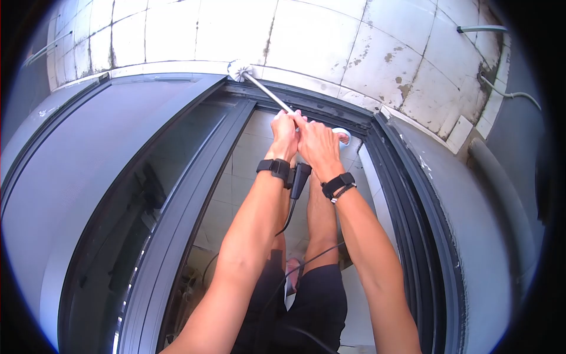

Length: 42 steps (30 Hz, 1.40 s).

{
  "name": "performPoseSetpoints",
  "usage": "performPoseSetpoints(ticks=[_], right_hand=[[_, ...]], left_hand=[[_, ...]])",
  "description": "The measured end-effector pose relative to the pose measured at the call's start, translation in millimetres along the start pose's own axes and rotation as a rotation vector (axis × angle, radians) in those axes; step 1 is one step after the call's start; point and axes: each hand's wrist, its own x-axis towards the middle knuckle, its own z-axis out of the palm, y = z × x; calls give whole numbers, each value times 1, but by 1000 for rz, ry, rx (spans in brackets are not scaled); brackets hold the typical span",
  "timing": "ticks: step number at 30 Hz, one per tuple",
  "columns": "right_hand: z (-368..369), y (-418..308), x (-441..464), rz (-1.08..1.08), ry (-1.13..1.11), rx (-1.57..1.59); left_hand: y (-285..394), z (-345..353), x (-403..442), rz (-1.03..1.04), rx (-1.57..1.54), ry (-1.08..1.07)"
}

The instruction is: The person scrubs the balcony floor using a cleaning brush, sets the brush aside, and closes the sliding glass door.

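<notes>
A long-handled brush (268, 93) with a round white head slants up and to the left, away from my body. The head lies at the outer edge of the dark door track (312, 103), next to the pale tiles; whether it presses on the track or the tiles, I cannot tell. My left hand (285, 134) is closed around the handle. My right hand (318, 144) is closed on it too, close beside the left, and the fingers hide the handle's lower end. Both wrists wear black bands.
A grey sliding glass door (206, 177) stands on the left, a dark door frame (413, 218) on the right. White floor tiles (318, 35) with dark stains stretch beyond the sill. A black cable (292, 212) hangs near my legs. A grey pipe (495, 183) runs along the right wall.
</notes>
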Motion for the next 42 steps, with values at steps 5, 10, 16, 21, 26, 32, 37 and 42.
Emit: performPoseSetpoints(ticks=[5,10,16,21,26,32,37,42], right_hand=[[-68,15,-12,138,-159,-96],[-101,54,-36,142,-129,-226],[-70,4,10,21,-154,-151],[-16,-49,63,-78,-61,-11],[-28,-42,64,-53,-125,1],[-97,25,1,61,-183,-227],[-99,22,0,98,-213,-268],[-64,-14,52,-82,-140,-122]], left_hand=[[-24,34,-21,-46,50,-108],[-63,81,-54,-153,-30,-139],[-17,38,-7,56,-83,-60],[61,-10,40,138,-61,9],[53,-4,40,120,-57,2],[-33,59,-20,-77,-53,-166],[-30,67,-36,-113,-155,-147],[26,28,15,100,-36,-74]])
